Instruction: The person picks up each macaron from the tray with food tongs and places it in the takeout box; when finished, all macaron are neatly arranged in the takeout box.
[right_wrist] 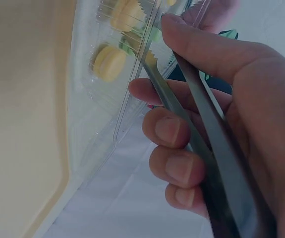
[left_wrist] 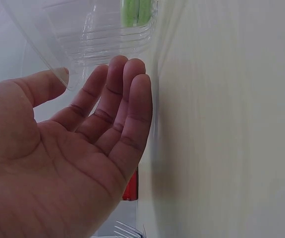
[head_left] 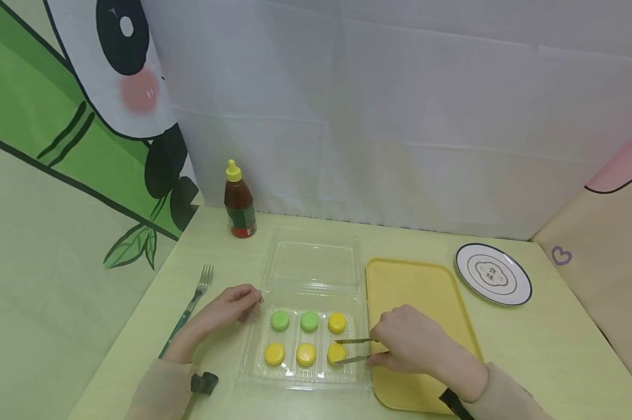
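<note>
A clear plastic container (head_left: 300,379) lies with its lid folded back, holding two green macarons, one of them the left green macaron (head_left: 280,319), and several yellow ones. My right hand (head_left: 418,341) grips metal tongs (right_wrist: 201,101), thumb on one arm and fingers on the other. Their serrated tips stand apart at either side of the front right yellow macaron (head_left: 337,353). At the container's left edge, my left hand (head_left: 237,306) holds the rim corner between thumb and fingers; the left wrist view shows the palm (left_wrist: 58,163) and the fingers lightly bent.
Beneath the right hand lies a yellow tray (head_left: 410,280), beside the container. A white plate (head_left: 491,274) sits farther right. At the back left stands a sauce bottle (head_left: 239,204) with a yellow cap. A fork (head_left: 202,283) lies by the left forearm.
</note>
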{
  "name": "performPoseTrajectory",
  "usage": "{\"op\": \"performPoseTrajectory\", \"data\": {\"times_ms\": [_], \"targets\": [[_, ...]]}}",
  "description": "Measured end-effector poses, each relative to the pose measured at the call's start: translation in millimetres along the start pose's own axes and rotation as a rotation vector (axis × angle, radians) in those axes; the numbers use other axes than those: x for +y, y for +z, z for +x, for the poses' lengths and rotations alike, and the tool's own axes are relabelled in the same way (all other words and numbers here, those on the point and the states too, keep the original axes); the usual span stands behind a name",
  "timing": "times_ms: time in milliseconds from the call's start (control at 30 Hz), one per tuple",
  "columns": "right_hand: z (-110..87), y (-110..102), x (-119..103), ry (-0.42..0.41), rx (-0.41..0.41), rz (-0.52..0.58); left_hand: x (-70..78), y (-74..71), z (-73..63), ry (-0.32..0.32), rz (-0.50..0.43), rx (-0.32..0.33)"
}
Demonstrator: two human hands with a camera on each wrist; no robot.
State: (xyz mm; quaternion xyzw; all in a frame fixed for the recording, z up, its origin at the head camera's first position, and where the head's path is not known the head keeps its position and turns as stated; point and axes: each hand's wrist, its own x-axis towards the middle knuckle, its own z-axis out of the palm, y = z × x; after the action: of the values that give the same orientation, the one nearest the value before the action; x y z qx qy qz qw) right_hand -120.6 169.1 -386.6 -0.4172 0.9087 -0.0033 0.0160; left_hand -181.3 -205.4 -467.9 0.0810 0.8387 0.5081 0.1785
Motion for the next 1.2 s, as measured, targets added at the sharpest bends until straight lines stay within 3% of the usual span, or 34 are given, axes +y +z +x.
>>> {"op": "performPoseTrajectory", "data": {"times_ms": [1200], "targets": [[1.8, -2.2, -12.2, 0.050, 0.022, -0.152, 3.0, 0.7, -1.8, 0.013, -0.017, -0.004]]}}
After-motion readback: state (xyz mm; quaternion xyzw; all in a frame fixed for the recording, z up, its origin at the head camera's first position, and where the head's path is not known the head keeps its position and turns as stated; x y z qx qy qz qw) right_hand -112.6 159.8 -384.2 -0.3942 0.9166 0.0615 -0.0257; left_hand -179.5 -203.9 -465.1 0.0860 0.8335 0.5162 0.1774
